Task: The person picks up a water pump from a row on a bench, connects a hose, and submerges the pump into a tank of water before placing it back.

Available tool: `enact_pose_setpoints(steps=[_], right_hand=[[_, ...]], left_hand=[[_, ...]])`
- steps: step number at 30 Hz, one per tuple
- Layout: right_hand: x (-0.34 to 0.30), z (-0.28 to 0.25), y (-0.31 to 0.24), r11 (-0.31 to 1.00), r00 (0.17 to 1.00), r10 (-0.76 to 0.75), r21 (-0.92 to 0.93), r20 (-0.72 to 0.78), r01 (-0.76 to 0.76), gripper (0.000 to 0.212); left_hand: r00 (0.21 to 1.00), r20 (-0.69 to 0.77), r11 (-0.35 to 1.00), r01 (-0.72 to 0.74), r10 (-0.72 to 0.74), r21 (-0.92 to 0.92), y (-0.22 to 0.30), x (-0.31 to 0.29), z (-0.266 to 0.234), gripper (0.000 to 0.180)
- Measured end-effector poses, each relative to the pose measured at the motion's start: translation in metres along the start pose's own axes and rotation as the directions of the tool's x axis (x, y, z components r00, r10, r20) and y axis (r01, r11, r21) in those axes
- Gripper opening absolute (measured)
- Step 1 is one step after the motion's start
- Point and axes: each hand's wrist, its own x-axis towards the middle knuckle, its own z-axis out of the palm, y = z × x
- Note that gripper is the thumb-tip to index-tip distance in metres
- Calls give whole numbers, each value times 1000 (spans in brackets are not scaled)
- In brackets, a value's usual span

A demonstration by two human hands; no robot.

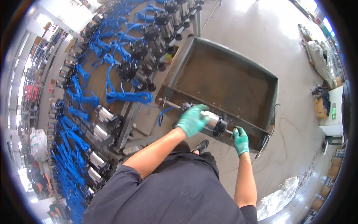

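Note:
A silver and black cylindrical pump [213,120] lies across the near edge of a metal tank, in line with a thin metal rod [228,131] at its right and a threaded metal fitting [169,103] at its left. My left hand [193,120], in a green glove, is closed over the pump's body, its fingers slightly blurred. At the right end, my right hand [241,140], also gloved in green, closes its thumb and fingers on the rod. A short blue cable [161,117] loops down beside the pump's left end.
The open metal tank [238,59] holds murky brown liquid or a brown-stained bottom; I cannot tell which. Rows of similar pumps [143,54] stand to the left with coiled blue cables [128,98]. Other pumps [100,132] lie nearer me. Clear plastic sheeting [279,198] is on the floor.

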Motion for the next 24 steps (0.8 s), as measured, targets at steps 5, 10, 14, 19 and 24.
enact_pose_setpoints(steps=[5,10,14,19,24], right_hand=[[-4,16,-122,928,921,-358,-170,-157,331,20],[10,64,-152,798,947,-315,-523,61,299,24],[15,71,-144,837,966,-250,-517,-69,180,22],[12,68,-157,865,974,-208,-481,-92,139,19],[11,71,-159,858,971,-220,-492,-96,146,19]], left_hand=[[991,-114,842,115,-64,528,-117,10,-101,38],[919,382,970,2,-99,245,-204,20,-129,43],[681,647,927,358,-343,115,-183,47,-146,49],[657,648,864,503,-385,4,-191,52,-143,48],[347,632,431,902,-693,-22,-199,57,-124,42]])
